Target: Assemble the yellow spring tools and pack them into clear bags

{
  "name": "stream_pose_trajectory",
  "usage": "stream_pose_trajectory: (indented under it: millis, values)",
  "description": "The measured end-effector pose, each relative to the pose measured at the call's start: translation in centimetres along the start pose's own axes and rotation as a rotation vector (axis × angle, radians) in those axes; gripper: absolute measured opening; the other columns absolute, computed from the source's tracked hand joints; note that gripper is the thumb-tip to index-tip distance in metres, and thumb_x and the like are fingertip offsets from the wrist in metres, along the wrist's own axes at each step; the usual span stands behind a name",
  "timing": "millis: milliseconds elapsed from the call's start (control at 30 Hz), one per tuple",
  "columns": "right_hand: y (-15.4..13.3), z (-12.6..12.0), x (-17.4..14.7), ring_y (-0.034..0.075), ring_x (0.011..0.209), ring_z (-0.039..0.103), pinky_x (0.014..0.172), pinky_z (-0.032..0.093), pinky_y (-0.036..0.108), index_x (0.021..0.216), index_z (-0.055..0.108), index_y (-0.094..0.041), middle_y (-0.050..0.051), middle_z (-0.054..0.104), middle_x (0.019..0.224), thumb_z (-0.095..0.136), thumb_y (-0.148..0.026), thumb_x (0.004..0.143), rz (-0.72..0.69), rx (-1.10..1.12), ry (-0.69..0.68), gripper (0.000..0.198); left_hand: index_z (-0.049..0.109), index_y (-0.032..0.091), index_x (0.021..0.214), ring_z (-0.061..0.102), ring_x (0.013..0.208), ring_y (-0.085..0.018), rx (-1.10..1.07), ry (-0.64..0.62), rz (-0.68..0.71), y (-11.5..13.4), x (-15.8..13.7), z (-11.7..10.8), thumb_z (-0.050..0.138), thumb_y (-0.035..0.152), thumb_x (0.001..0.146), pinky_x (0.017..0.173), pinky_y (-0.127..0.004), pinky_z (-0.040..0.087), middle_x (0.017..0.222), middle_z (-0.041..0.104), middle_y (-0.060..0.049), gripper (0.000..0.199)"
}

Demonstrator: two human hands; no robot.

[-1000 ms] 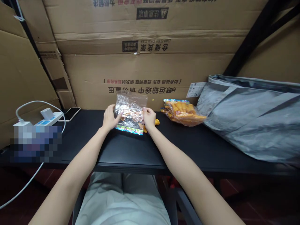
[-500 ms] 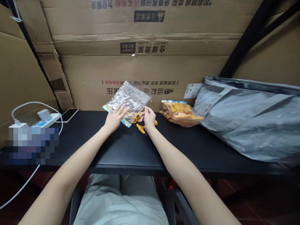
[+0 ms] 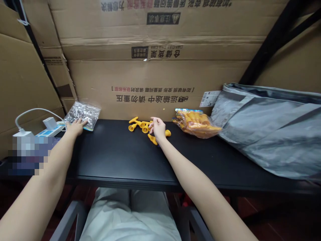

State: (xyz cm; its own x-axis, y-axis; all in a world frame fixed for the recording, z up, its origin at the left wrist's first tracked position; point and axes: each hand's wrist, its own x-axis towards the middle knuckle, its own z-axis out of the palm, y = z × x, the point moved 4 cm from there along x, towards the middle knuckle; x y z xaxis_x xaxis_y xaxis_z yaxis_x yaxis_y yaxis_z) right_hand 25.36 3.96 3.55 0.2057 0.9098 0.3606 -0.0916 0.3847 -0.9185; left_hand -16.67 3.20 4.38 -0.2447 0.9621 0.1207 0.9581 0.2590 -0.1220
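Note:
On the table's left side, my left hand [image 3: 75, 128] lies with its fingers spread on a clear crinkled plastic bag [image 3: 85, 113]. The bag looks flat. Near the middle, my right hand [image 3: 158, 129] hovers over yellow plastic pieces with loosely bent fingers apart and nothing visible in them. Several yellow T-handled pieces with cup-shaped ends [image 3: 132, 127] lie to the left of this hand. Another yellow piece [image 3: 152, 139] sits partly hidden under it, and a ribbed yellow end [image 3: 168, 133] shows at its right side.
A full clear bag of yellow pieces [image 3: 197, 124] lies at the right, beside a large grey fabric bag [image 3: 265, 134]. A white charger [image 3: 23, 142] and a power strip [image 3: 48, 131] with a cable stand at the left. Printed cardboard [image 3: 155, 73] rises behind the black table [image 3: 120, 154].
My left hand has carried the plastic bag from the middle to the far left, uncovering the yellow pieces. The right hand stays about where it was, its pinch on the bag released.

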Motion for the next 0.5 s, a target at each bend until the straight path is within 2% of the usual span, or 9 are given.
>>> stream_pose_trajectory:
  millis: [100, 367, 433, 500]
  values:
    - [0.1, 0.1, 0.0, 0.006, 0.026, 0.039, 0.032, 0.029, 0.02, 0.092, 0.053, -0.017, -0.009, 0.052, 0.048, 0.046, -0.043, 0.09, 0.009, -0.013, -0.016, 0.028, 0.036, 0.031, 0.143, 0.022, 0.142, -0.031, 0.012, -0.099, -0.049, -1.4, 0.8, 0.4, 0.039, 0.005, 0.078, 0.108, -0.066, 0.015, 0.155, 0.023, -0.008, 0.07]
    - [0.5, 0.1, -0.1, 0.007, 0.027, 0.039, 0.033, 0.028, 0.021, 0.091, 0.053, -0.017, -0.008, 0.052, 0.048, 0.045, -0.041, 0.09, 0.031, -0.042, -0.055, 0.026, 0.035, 0.029, 0.144, 0.016, 0.144, -0.029, 0.094, -0.267, -0.07, -2.8, 1.6, 0.9, 0.043, 0.004, 0.078, 0.11, -0.064, 0.009, 0.154, 0.024, -0.007, 0.071]
    - [0.6, 0.1, 0.0, 0.007, 0.027, 0.039, 0.033, 0.028, 0.021, 0.091, 0.054, -0.016, -0.007, 0.052, 0.048, 0.044, -0.04, 0.09, 0.032, -0.049, -0.06, 0.025, 0.036, 0.028, 0.144, 0.014, 0.144, -0.031, 0.088, -0.282, -0.078, -3.1, 2.2, 1.2, 0.048, 0.006, 0.075, 0.109, -0.065, 0.009, 0.155, 0.024, -0.006, 0.073]
    - [0.8, 0.0, 0.1, 0.007, 0.028, 0.04, 0.034, 0.029, 0.021, 0.092, 0.054, -0.016, -0.007, 0.053, 0.049, 0.044, -0.04, 0.09, 0.032, -0.055, -0.067, 0.026, 0.04, 0.025, 0.142, 0.015, 0.143, -0.035, 0.056, -0.277, -0.096, -3.4, 3.2, 1.6, 0.056, 0.009, 0.068, 0.108, -0.066, 0.014, 0.154, 0.026, -0.009, 0.077]
